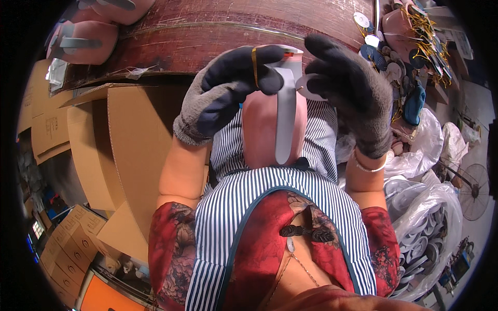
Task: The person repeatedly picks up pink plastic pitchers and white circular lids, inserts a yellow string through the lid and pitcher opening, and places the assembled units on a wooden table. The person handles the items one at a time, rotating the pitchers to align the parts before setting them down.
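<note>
A pink jug (pixel 254 129) with a long grey handle (pixel 285 119) stands upright against my striped apron, its handle facing me. My gloved left hand (pixel 223 88) is at the left of the jug's top, fingers bent, with a yellow cord loop (pixel 254 67) stretched around them. My gloved right hand (pixel 358 88) is at the right of the handle, its fingers curled about a pale round tag (pixel 312 87). The tag lies close beside the handle, with a small knot at its edge. Fingertips of both hands partly cover the jug's top.
More pink jugs (pixel 88 41) stand on the worn red table (pixel 207 26) at the far left. Round tags with yellow cords (pixel 430 46) are heaped at the right. Open cardboard boxes (pixel 140 150) stand at left; a plastic bag of grey handles (pixel 420 233) and a fan (pixel 471 189) at right.
</note>
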A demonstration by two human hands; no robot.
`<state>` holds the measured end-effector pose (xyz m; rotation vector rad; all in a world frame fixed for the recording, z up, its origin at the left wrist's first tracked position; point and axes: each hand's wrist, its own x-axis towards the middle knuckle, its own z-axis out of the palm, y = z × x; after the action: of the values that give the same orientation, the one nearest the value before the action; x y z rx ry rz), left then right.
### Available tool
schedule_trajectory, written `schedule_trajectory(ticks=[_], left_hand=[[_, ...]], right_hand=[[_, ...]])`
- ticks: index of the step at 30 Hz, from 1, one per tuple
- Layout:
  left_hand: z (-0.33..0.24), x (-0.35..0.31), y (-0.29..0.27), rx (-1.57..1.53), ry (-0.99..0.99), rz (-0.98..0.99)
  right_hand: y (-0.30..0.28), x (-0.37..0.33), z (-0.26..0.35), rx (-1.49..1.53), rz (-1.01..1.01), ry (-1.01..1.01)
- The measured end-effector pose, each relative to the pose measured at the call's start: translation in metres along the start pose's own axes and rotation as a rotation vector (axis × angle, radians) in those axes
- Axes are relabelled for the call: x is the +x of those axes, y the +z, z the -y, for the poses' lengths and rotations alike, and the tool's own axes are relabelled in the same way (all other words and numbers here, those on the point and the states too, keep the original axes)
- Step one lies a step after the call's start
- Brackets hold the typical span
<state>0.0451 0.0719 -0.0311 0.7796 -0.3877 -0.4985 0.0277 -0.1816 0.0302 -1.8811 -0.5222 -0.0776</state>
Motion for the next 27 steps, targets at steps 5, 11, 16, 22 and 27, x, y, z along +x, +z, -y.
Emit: schedule_trajectory(ticks=[5,11,16,22,27], left_hand=[[-0.013,0.018,0.013,0.146,-0.191,-0.133],[-0.039,0.027,0.032,0.721,-0.292,-0.114],[-0.019,0.035,0.015,1.033,0.06,-0.083],[-0.032,0.053,0.006,1.017,0.005,0.216],[-0.04,0.062,0.014,0.756,-0.283,0.263]], right_hand=[[-0.01,0.041,0.003,-0.254,0.108,-0.346],[0.003,0.05,-0.002,-0.325,0.024,-0.539],[0.007,0.052,0.003,-0.344,0.009,-0.589],[0.02,0.025,0.003,0.198,0.078,0.084],[0.008,0.023,0.003,0.076,0.128,0.025]])
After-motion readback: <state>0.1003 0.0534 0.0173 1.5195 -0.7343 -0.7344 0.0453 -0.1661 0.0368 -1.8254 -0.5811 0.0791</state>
